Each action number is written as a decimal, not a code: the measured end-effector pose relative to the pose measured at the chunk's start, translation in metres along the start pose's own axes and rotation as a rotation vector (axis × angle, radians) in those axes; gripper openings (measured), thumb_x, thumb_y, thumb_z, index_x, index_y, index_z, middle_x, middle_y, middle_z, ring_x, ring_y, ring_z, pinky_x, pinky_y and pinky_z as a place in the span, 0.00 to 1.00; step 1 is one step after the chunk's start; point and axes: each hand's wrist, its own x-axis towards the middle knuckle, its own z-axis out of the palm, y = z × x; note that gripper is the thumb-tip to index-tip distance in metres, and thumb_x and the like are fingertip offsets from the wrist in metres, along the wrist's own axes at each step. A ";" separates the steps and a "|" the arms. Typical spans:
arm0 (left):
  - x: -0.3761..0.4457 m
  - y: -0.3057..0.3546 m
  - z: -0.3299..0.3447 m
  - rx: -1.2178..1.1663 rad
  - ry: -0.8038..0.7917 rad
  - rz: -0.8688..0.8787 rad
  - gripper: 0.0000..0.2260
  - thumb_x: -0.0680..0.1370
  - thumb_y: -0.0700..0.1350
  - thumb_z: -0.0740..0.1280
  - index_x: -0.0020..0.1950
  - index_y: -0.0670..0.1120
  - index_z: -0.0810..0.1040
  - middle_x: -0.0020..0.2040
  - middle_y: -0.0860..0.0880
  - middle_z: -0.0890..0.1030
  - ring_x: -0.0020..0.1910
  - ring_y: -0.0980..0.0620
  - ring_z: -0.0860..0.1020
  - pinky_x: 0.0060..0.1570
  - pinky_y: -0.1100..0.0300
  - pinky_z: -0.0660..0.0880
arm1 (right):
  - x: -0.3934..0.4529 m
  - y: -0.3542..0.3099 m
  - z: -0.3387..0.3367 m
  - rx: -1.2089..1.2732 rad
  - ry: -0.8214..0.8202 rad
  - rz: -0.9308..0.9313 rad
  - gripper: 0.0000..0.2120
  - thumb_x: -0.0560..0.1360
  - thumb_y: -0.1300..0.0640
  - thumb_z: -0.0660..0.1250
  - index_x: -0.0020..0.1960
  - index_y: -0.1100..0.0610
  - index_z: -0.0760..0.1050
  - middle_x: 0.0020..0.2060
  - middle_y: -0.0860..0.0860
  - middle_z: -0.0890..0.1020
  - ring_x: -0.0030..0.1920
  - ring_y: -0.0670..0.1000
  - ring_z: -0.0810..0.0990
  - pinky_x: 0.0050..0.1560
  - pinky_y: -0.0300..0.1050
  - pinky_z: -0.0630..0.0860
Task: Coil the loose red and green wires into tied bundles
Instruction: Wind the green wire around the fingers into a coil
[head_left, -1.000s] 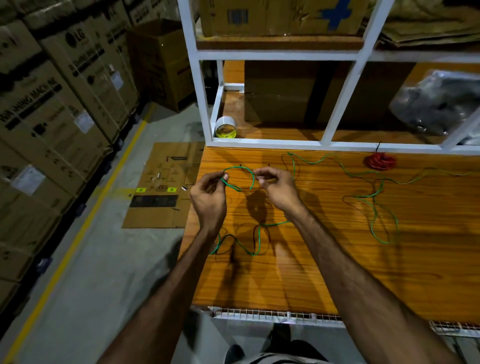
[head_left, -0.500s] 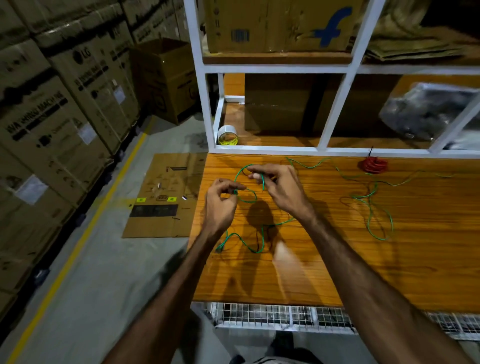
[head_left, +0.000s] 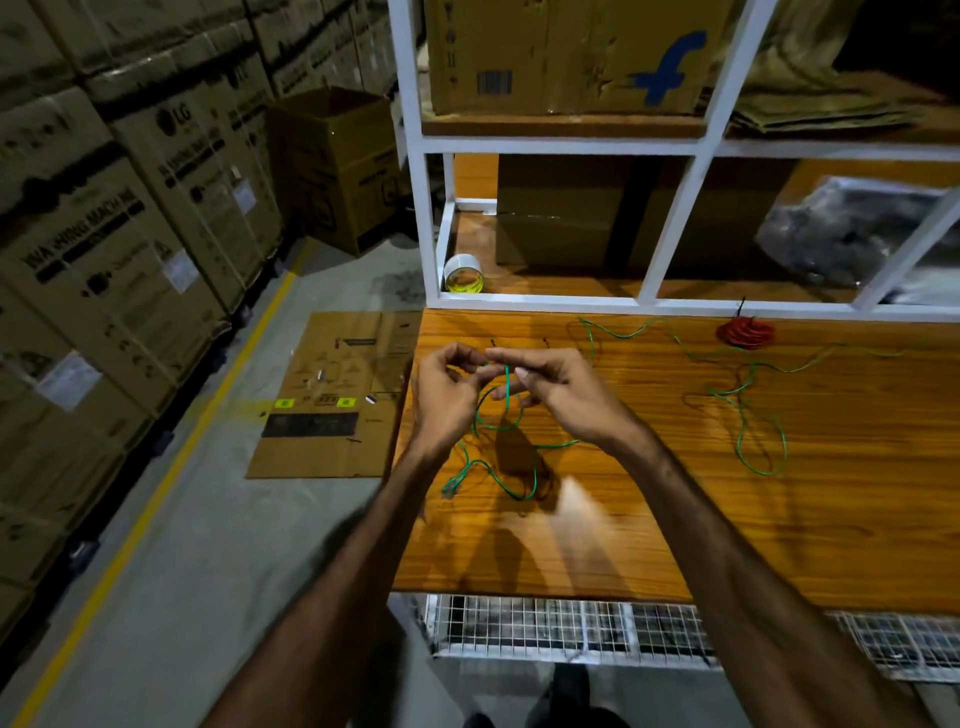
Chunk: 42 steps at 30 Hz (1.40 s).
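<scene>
Above the desk's left end: both hands meet, held close together over the wood.
Left hand (head_left: 445, 400): fingers curled, its grip pinching the green wire (head_left: 498, 415) by the top of a small loop.
Right hand (head_left: 558, 391): grip holds the same loop, wire crossing its fingers.
Green wire: slack trails beneath the hands and rightward across the desk (head_left: 649, 519).
Red bundle (head_left: 745, 332): coiled, lying near the white shelf frame (head_left: 675, 304).
Tape roll (head_left: 463, 274): on the shelf.

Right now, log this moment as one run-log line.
left hand: pinches green wire | right hand: holds loop | red wire bundle: coiled on table
</scene>
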 end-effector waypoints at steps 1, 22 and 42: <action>-0.003 -0.004 0.000 0.035 0.025 0.006 0.06 0.70 0.45 0.78 0.39 0.50 0.81 0.39 0.47 0.82 0.36 0.57 0.75 0.38 0.56 0.72 | -0.002 0.002 0.002 0.012 -0.007 0.010 0.22 0.85 0.66 0.60 0.65 0.42 0.79 0.58 0.44 0.86 0.54 0.51 0.87 0.49 0.47 0.77; -0.043 0.030 -0.009 -0.814 -0.595 -0.648 0.35 0.80 0.68 0.57 0.55 0.34 0.80 0.48 0.33 0.84 0.47 0.38 0.85 0.48 0.50 0.83 | 0.009 0.012 -0.025 0.161 -0.117 0.108 0.10 0.74 0.68 0.75 0.54 0.64 0.80 0.33 0.47 0.85 0.35 0.41 0.81 0.41 0.36 0.78; -0.065 0.040 0.014 -1.011 -0.988 -0.522 0.28 0.76 0.24 0.53 0.78 0.32 0.59 0.78 0.30 0.62 0.79 0.34 0.61 0.78 0.42 0.59 | 0.021 0.014 -0.057 0.044 -0.382 0.006 0.02 0.80 0.65 0.70 0.50 0.61 0.82 0.41 0.45 0.85 0.44 0.39 0.82 0.46 0.34 0.77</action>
